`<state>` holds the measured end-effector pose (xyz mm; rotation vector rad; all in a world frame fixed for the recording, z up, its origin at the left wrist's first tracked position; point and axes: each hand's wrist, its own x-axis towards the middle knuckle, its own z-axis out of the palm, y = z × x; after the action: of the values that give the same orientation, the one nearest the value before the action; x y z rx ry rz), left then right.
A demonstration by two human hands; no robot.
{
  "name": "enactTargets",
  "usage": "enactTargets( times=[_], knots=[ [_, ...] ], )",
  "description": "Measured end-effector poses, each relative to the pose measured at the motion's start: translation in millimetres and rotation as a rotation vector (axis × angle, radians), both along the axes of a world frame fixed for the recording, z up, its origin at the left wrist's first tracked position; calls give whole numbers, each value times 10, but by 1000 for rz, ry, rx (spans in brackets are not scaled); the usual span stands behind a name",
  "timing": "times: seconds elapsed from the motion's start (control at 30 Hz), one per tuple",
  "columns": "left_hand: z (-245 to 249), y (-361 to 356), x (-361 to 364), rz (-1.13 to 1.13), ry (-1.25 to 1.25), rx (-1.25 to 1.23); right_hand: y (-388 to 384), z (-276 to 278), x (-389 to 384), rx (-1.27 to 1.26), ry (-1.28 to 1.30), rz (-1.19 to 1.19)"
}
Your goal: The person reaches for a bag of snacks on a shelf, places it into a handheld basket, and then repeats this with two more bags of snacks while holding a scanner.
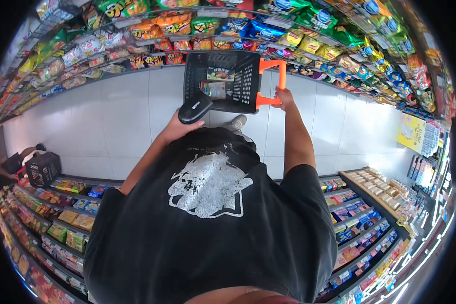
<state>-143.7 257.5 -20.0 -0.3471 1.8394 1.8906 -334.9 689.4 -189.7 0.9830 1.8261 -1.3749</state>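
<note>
Gripping a shopping basket and a scanner in a snack aisle, seen from above.
Fingers of the right hand (285, 98) curl tight round the orange plastic handle (268, 83) of a black mesh-sided plastic shopping basket (245, 83), upper centre of the frame. The left hand (175, 126) is closed round the lower end of a black handheld scanner (195, 107), just left of the basket. Its long axis runs lower left to upper right, head towards the basket. A few packets (217, 82) lie inside with much room spare, so filling looks early. Shelves of bright snack bags (177, 23) arc above white floor tiles (121, 111).
</note>
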Motion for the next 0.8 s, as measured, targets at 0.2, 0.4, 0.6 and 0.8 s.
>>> enactTargets(
  times=[0.2,0.4,0.6,0.8],
  knots=[
    [-59,789,56,34,-75,21,462,-8,-72,-61,54,30],
    [-86,1376,177,212,20,-115,1329,-142,-203,-7,140,30],
    [-112,1443,459,408,40,-83,2295,-177,-423,8,128,-29],
    [181,1279,441,591,70,-21,2801,-229,-476,116,129,-84]
  ],
)
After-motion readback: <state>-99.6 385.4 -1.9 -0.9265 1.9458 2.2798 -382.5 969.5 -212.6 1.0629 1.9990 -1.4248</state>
